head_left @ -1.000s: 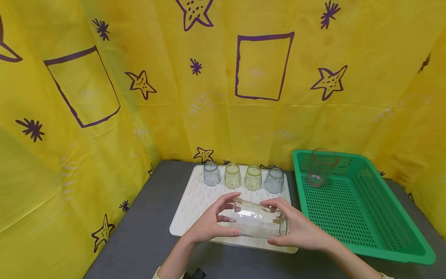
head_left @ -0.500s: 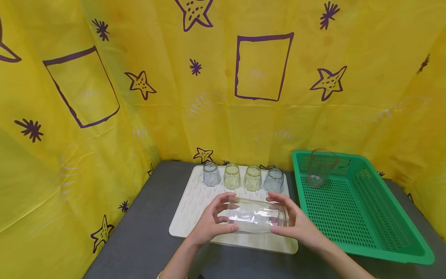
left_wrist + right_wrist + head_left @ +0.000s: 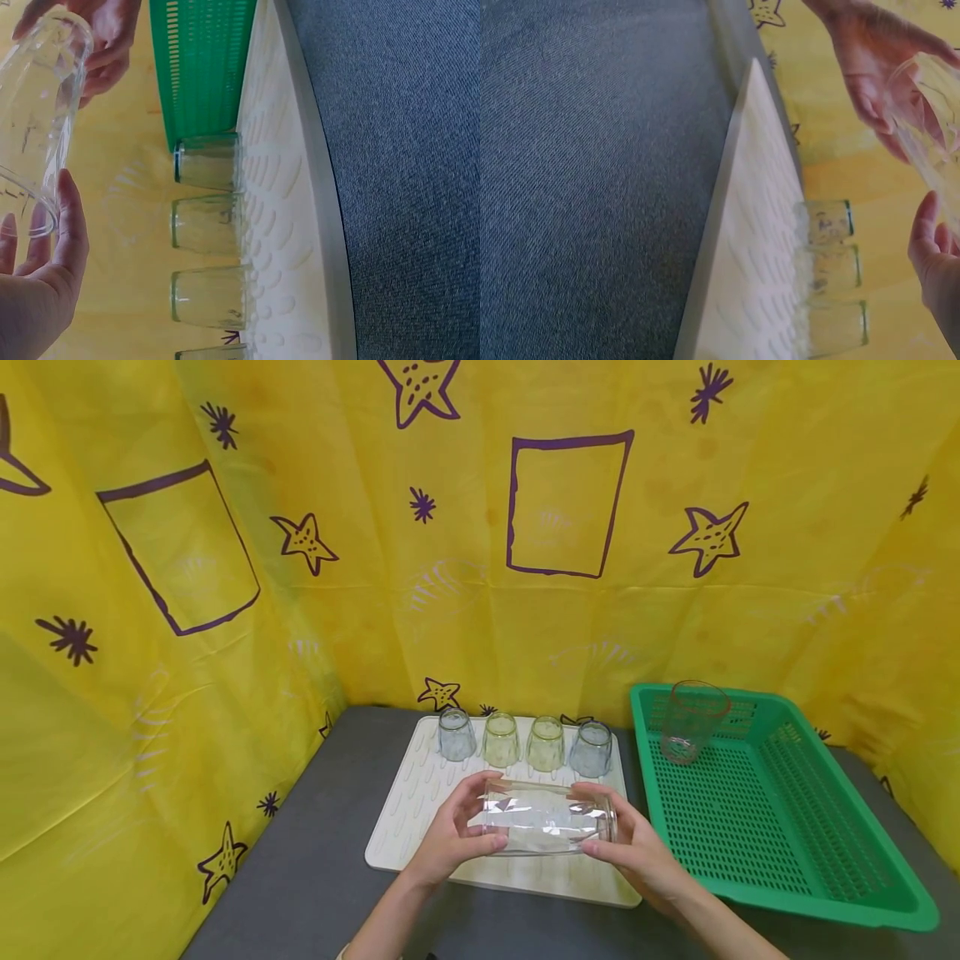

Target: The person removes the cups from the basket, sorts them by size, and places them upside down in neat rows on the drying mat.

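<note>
A tall clear drinking glass [image 3: 543, 818] lies sideways in the air above the white ridged mat [image 3: 408, 814]. My left hand [image 3: 452, 837] grips its left end, thumb below and fingers behind. At the other end my right hand [image 3: 639, 852] holds it the same way. From the left wrist view, the rim of the glass shows close to my left hand [image 3: 49, 281], and its far end points toward my right hand [image 3: 111, 34]. In the right wrist view the glass is partly cut off by the frame edge.
Along the mat's back edge stand several small upturned tumblers, with blue-grey ones [image 3: 457, 737] at the ends and yellow-green ones [image 3: 500, 742] between. To the right, a green perforated basket [image 3: 847, 913] holds a pink-tinted glass [image 3: 692, 727]. A yellow patterned cloth [image 3: 450, 627] hangs behind.
Both hands and the glass have shifted a little left and upward, and the glass lies more level. My right fingers and thumb have changed their place on it.
</note>
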### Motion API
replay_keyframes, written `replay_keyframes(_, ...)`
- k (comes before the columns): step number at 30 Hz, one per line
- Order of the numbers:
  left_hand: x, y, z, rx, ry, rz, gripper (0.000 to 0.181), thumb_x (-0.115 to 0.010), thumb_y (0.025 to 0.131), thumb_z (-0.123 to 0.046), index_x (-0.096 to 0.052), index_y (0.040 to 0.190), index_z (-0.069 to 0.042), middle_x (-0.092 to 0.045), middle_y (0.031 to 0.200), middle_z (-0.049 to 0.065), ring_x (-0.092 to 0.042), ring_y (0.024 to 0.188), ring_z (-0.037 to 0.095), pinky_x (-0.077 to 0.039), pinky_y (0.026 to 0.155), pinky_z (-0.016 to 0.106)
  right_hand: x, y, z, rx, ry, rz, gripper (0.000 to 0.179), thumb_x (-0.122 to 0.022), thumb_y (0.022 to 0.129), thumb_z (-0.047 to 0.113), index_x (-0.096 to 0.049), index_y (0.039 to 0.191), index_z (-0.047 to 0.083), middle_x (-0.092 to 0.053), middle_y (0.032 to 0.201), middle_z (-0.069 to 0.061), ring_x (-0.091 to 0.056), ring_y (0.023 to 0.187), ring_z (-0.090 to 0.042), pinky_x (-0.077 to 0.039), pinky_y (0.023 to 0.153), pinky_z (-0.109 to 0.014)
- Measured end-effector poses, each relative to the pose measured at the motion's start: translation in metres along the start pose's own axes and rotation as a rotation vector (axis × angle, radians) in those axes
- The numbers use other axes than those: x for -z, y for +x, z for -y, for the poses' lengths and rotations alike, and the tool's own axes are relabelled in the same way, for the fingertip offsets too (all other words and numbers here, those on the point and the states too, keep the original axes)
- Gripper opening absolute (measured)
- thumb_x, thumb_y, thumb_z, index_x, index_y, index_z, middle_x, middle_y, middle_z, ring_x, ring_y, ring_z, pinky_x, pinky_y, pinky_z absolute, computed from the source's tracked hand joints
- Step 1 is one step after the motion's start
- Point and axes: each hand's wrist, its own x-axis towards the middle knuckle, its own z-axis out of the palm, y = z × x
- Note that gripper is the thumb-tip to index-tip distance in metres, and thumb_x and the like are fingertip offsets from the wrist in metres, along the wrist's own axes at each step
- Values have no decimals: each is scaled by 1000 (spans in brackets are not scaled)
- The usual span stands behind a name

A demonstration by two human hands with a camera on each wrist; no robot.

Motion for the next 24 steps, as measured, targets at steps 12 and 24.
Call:
replay_keyframes(12,26,-10,6,10,50,-112,62,-61,92,-4,-33,147,-2,-40,145,25,-47,128,32,-47,97,32,-19,25,-2,-20,-149,-184,56,-71,83,0,-47,134,1,-46,133,-14,-42,121,-26,-51,89,-34)
replay_keyframes(24,94,-30,15,283,408,-734,55,-49,103,-35,-40,141,3,-44,141,24,-39,133,35,-30,110,48,-47,84,-8,-105,-480,-308,64,-87,72,24,-58,129,21,-52,132,-2,-44,126,-27,-49,90,-46)
